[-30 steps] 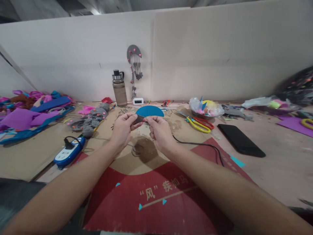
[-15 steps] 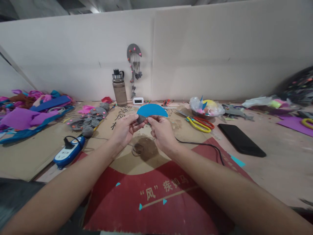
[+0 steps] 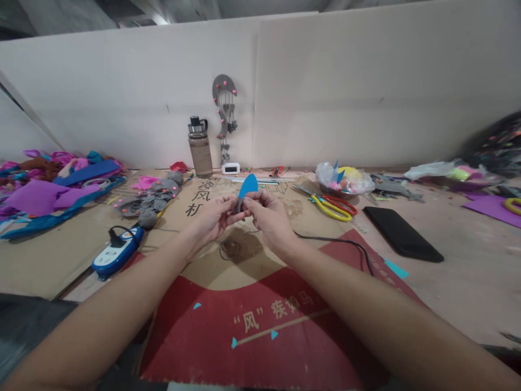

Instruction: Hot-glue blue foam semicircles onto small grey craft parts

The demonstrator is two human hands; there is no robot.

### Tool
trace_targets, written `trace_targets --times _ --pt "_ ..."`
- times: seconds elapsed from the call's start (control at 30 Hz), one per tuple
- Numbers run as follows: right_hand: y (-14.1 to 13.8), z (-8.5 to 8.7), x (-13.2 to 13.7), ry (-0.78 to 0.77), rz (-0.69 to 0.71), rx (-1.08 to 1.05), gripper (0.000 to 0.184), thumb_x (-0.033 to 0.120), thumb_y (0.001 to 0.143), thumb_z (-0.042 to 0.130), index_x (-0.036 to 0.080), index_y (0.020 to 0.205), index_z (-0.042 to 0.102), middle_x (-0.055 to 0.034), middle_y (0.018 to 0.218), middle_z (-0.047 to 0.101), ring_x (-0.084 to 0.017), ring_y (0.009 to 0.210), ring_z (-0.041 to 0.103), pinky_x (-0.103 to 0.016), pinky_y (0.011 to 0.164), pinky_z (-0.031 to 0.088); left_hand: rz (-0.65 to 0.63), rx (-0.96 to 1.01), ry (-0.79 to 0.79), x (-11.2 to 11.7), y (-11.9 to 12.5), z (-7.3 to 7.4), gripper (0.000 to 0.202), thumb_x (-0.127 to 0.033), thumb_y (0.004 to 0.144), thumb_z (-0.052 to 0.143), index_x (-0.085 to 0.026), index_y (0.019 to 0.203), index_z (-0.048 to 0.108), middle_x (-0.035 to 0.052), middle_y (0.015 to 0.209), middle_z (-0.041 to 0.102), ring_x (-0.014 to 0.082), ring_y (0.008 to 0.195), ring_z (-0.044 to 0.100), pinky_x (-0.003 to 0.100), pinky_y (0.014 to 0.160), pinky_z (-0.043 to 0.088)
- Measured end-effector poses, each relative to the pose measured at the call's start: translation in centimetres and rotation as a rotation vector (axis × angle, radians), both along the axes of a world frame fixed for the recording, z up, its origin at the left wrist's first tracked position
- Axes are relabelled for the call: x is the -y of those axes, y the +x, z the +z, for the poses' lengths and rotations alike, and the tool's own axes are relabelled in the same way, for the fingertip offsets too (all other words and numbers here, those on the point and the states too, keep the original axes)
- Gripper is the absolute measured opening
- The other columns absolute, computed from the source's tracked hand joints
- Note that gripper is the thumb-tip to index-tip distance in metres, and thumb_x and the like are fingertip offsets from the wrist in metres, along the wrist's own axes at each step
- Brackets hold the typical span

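Note:
A blue sheet piece (image 3: 248, 185), seen as a narrow rounded shape, stands up between my two hands above the cardboard. Just below it shows a small dark grey felt-like piece (image 3: 239, 207), partly hidden by fingers. My left hand (image 3: 211, 218) is closed, its thumb and fingers pinching the grey piece from the left. From the right, my right hand (image 3: 271, 218) is closed with thumb and forefinger pressed at the base of the blue piece. Where the two pieces meet is covered by my fingers. A loose coil of thin cord (image 3: 229, 250) lies beneath the hands.
Red-and-tan cardboard (image 3: 260, 353) covers the table in front. Left are a power strip (image 3: 116, 254), grey felt pieces (image 3: 157, 193) and coloured fabric (image 3: 36, 195). Right are yellow-handled scissors (image 3: 331, 209) and a phone (image 3: 401, 232). A bottle (image 3: 199, 146) stands by the wall.
The blue piece has turned from a wide half-round to a narrow upright shape. My left hand has moved slightly down, and the grey piece is now more covered.

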State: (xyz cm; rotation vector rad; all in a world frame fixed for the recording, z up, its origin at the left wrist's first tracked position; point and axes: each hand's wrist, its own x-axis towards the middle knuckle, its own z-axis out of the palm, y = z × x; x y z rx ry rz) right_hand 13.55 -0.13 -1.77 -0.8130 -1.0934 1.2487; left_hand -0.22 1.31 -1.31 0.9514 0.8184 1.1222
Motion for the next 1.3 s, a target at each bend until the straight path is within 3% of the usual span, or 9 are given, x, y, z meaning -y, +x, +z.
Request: trace_targets --times 0.2,0.33,0.43,0.6,0.77,0.93,1.1,1.3 --pt "0.1 -0.1 0.1 0.000 -0.077 0.088 0.020 0.036 0.069 0.064 0.020 0.074 0.054 0.0038 0.063 0.054 -0.008 0.054 0.046 -0.021 0.047 0.033 -0.041 -0.025 0.111 1.1 0.7 0.5 0.009 -0.021 0.078 0.065 -0.013 0.078 0.062 0.0045 0.078 0.066 0.0114 0.068 0.065 0.023 0.067 0.056" --pt "0.2 -0.6 -0.5 0.045 -0.116 0.095 0.021 0.036 0.069 0.065 0.019 0.075 0.054 0.0027 0.066 0.057 -0.011 0.062 0.054 -0.024 0.058 0.042 0.001 -0.038 0.198 1.5 1.0 0.5 0.027 -0.018 0.066 0.075 -0.015 0.084 0.056 0.0023 0.082 0.065 0.0136 0.075 0.065 0.023 0.060 0.053" --pt "0.1 -0.8 -1.0 0.069 -0.146 0.128 0.020 0.035 0.069 0.065 0.019 0.074 0.055 0.0021 0.066 0.058 -0.013 0.064 0.057 -0.027 0.063 0.045 0.034 -0.103 0.234 1.3 1.3 0.2 0.032 -0.018 0.065 0.076 -0.016 0.085 0.051 0.0023 0.081 0.065 0.0146 0.075 0.065 0.022 0.055 0.051" --pt "0.0 -1.0 -1.1 0.129 -0.167 0.243 0.018 0.035 0.071 0.064 0.018 0.072 0.058 -0.0003 0.069 0.060 -0.014 0.068 0.057 -0.029 0.067 0.045 0.068 -0.208 0.291 1.1 1.8 -0.2 0.027 -0.025 0.073 0.067 -0.018 0.089 0.047 0.0055 0.085 0.065 0.0187 0.077 0.066 0.021 0.044 0.048" --pt "0.0 -1.0 -0.4 0.229 -0.208 0.380 0.014 0.033 0.078 0.057 0.019 0.077 0.059 0.0015 0.067 0.057 -0.012 0.062 0.049 -0.027 0.062 0.039 0.122 -0.306 0.293 1.4 2.0 -0.1 0.015 -0.025 0.078 0.057 -0.019 0.087 0.046 0.0074 0.092 0.066 0.0195 0.082 0.067 0.018 0.035 0.040" --pt "0.4 -0.8 -0.3 0.292 -0.248 0.371 0.011 0.030 0.079 0.057 0.020 0.082 0.054 0.0038 0.067 0.051 -0.011 0.061 0.045 -0.025 0.060 0.038 0.132 -0.254 0.266 1.2 1.6 -0.1 0.014 -0.021 0.075 0.054 -0.019 0.088 0.049 0.0075 0.095 0.066 0.0187 0.084 0.068 0.015 0.032 0.031" --pt "1.0 -0.8 -1.1 0.268 -0.221 0.345 0.021 0.032 0.079 0.056 0.020 0.096 0.054 0.0058 0.064 0.048 -0.011 0.062 0.049 -0.027 0.064 0.042 0.118 -0.206 0.193 1.5 1.8 0.0 0.015 -0.018 0.075 0.054 -0.020 0.088 0.046 0.0063 0.091 0.066 0.0164 0.074 0.068 0.015 0.032 0.028" --pt "1.7 -0.4 -1.4 0.166 -0.157 0.338 0.015 0.031 0.076 0.055 0.017 0.075 0.059 0.0024 0.064 0.054 -0.011 0.059 0.048 -0.026 0.060 0.040 0.078 -0.250 0.207 1.5 1.7 0.0 0.016 -0.019 0.072 0.060 -0.021 0.084 0.048 0.0004 0.073 0.063 0.0132 0.059 0.063 0.016 0.032 0.031"
